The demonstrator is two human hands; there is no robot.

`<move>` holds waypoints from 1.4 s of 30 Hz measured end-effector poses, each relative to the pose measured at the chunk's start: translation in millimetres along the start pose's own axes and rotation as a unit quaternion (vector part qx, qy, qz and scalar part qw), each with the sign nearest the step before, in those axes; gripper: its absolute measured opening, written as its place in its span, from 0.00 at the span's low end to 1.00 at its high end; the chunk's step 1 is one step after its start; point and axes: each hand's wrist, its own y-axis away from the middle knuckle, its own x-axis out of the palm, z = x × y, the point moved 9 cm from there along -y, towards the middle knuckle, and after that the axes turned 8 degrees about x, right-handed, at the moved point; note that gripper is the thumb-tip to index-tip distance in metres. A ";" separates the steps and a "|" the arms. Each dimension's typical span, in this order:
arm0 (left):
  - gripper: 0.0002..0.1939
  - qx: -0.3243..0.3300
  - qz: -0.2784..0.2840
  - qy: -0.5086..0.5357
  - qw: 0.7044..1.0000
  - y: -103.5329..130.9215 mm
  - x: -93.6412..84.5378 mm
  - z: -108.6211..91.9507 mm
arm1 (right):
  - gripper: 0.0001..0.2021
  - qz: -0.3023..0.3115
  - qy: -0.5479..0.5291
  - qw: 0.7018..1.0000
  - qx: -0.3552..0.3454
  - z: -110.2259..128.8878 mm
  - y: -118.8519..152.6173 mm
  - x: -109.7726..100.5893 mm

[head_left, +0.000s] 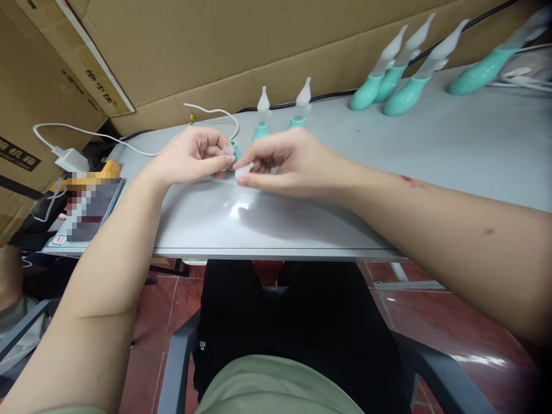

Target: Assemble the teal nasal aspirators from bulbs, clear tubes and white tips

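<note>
My left hand point(196, 155) is closed in a pinch on a small translucent plastic piece point(228, 150), just above the grey table. Facing it, my right hand point(288, 164) pinches a whitish translucent piece point(244, 170) between thumb and forefinger. The fingertips of both hands nearly meet. Right behind them stands a teal part with a round opening point(234, 146), mostly hidden by my fingers. Two teal bulb nasal aspirators with white tips, one on the left point(263, 109) and one on the right point(303, 100), stand behind my right hand, their lower parts covered.
Several more aspirators point(405, 95) lean at the back right against the cardboard point(207, 52). A white charger point(72, 160) with its cable and a tablet-like device point(97, 213) lie at the left end of the table point(336, 233). Another person's arm point(9, 279) shows at far left.
</note>
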 end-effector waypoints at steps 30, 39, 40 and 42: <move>0.41 0.007 -0.071 0.054 0.996 -2.6 3.8 -5.2 | 0.14 -0.117 -0.123 0.978 0.122 -18.8 -10.0 -15.3; 0.43 -0.003 -0.064 0.045 0.997 -2.0 4.8 -1.3 | 0.15 -0.126 -0.107 0.983 0.084 -13.8 -9.2 -17.3; 0.43 -0.003 -0.068 0.044 0.997 -2.1 4.7 -0.6 | 0.15 -0.127 -0.110 0.981 0.092 -14.9 -9.3 -16.5; 0.43 -0.001 -0.076 0.041 0.996 -2.2 4.1 0.4 | 0.14 -0.124 -0.119 0.979 0.114 -17.8 -9.7 -14.1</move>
